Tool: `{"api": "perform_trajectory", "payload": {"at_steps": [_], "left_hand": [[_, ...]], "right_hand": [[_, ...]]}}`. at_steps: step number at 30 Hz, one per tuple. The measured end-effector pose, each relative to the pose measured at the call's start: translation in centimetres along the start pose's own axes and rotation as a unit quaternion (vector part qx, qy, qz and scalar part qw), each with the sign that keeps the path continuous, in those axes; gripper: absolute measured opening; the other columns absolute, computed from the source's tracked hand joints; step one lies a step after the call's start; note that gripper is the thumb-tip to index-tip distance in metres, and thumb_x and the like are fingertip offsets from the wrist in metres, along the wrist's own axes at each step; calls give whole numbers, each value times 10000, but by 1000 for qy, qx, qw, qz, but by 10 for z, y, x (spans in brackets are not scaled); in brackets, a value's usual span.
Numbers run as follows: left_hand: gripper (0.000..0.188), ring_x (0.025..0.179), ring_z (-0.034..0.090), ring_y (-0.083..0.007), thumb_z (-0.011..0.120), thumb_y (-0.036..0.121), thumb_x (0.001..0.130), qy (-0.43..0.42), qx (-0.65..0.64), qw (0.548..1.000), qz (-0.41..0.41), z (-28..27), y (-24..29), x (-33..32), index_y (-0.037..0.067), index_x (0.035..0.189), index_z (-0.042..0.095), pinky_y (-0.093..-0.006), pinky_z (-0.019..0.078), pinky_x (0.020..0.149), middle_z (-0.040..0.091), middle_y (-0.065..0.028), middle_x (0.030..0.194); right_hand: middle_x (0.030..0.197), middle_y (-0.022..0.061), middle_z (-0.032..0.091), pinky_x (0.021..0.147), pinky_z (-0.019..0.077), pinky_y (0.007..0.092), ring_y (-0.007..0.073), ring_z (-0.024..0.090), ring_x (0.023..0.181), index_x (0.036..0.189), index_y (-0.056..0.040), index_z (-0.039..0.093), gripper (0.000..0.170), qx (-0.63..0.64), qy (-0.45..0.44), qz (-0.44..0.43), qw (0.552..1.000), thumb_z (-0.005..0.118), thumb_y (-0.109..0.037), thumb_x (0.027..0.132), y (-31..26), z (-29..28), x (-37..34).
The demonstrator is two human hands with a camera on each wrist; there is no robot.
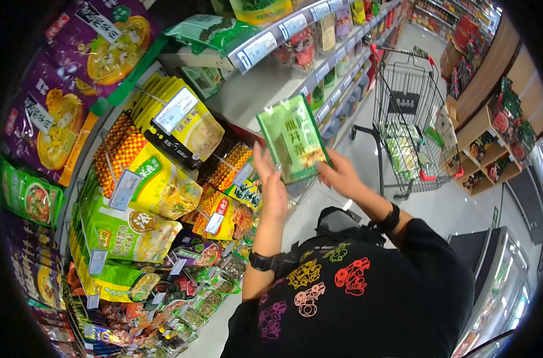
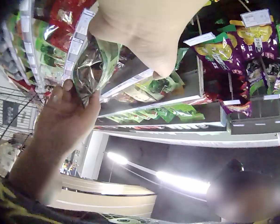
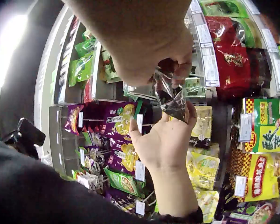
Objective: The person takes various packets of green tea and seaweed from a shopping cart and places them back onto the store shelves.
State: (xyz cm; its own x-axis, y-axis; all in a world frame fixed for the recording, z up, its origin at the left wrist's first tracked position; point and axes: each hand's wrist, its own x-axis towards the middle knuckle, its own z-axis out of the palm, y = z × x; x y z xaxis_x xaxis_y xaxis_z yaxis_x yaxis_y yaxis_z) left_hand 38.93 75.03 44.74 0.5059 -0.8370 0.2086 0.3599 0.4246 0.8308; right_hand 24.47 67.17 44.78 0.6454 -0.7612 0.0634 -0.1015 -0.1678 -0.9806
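A flat green food packet with Chinese lettering and a clear window is held up before the body, its front showing in the head view. My right hand pinches its lower right corner between thumb and fingers. Beside the left edge is my left hand, its fingers extended and its thumb apart. From the right wrist view, the left hand has its fingertips right at the packet's shiny back. In the left wrist view, the right hand grips the packet by its edge.
Hanging yellow and green seasoning pouches fill the rack at left, with purple bags beyond. A shelf with price tags runs behind the packet. A wire shopping cart holding groceries stands in the aisle, near a wooden display.
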Motion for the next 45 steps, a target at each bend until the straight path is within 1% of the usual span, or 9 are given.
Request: {"api": "perform_trajectory", "payload": {"at_steps": [1,8,13,16,19,22,28,41,45], "left_hand": [[753,1278,145,-264,465,188,724,-2,3,1000,10,1,1,4,76,1352,65,-361,119,1034,146,-164,1374],[689,1242,216,-243,449,186,757,51,69,993,80,-5,-7,74,58,1347,119,-358,155,1022,201,-165,1347],[729,1254,189,-274,509,134,716,94,238,956,145,-15,-17,131,3,1328,135,-359,129,1026,201,-175,1352],[757,1233,219,-310,579,141,674,125,338,908,213,-36,-36,176,-29,1302,190,-368,144,1019,236,-202,1326],[742,1176,296,-337,613,193,668,192,416,853,250,-51,-52,207,-22,1278,248,-390,210,989,307,-228,1262],[708,1156,316,-354,622,223,682,197,428,857,208,-85,-69,239,-11,1257,282,-403,223,985,320,-229,1251],[664,1181,303,-361,601,207,717,135,618,753,184,-125,-79,275,-1,1262,283,-395,232,1002,274,-238,1302],[738,1250,217,-268,554,118,750,167,303,925,160,-129,-41,278,-9,1328,112,-313,173,1019,234,-199,1344],[809,1278,150,-253,575,94,724,117,359,908,183,-141,-42,280,-24,1335,58,-298,127,1031,170,-195,1371]], "right_hand": [[859,68,590,649,438,238,102,537,751,1081,-10,499,312,32,5,57,998,533,-145,802,1,0,11],[776,0,572,582,420,233,50,496,673,1016,9,541,235,63,-49,-92,993,516,-123,822,19,-13,121],[801,172,596,642,449,341,303,576,708,924,-48,600,255,-131,-36,-141,981,604,-174,702,-2,-24,215],[789,175,594,692,452,345,319,574,731,951,-52,584,259,-357,-77,-102,925,573,-181,727,-24,-20,271],[874,187,579,788,426,360,312,554,849,1022,-53,544,315,-248,-111,-281,920,566,-193,742,24,1,344],[1008,182,534,861,384,376,292,500,968,1081,-42,494,384,-126,-40,-520,844,575,-222,752,21,23,373],[1022,178,526,863,380,381,296,492,975,1079,-40,494,384,-103,-52,-530,840,578,-225,753,27,21,383],[1051,170,509,869,370,392,303,476,989,1074,-36,493,384,-66,-41,-528,846,583,-231,756,29,29,384],[1060,168,504,871,367,395,306,471,994,1072,-34,493,384,-57,-29,-530,845,585,-233,757,28,41,389]]}}
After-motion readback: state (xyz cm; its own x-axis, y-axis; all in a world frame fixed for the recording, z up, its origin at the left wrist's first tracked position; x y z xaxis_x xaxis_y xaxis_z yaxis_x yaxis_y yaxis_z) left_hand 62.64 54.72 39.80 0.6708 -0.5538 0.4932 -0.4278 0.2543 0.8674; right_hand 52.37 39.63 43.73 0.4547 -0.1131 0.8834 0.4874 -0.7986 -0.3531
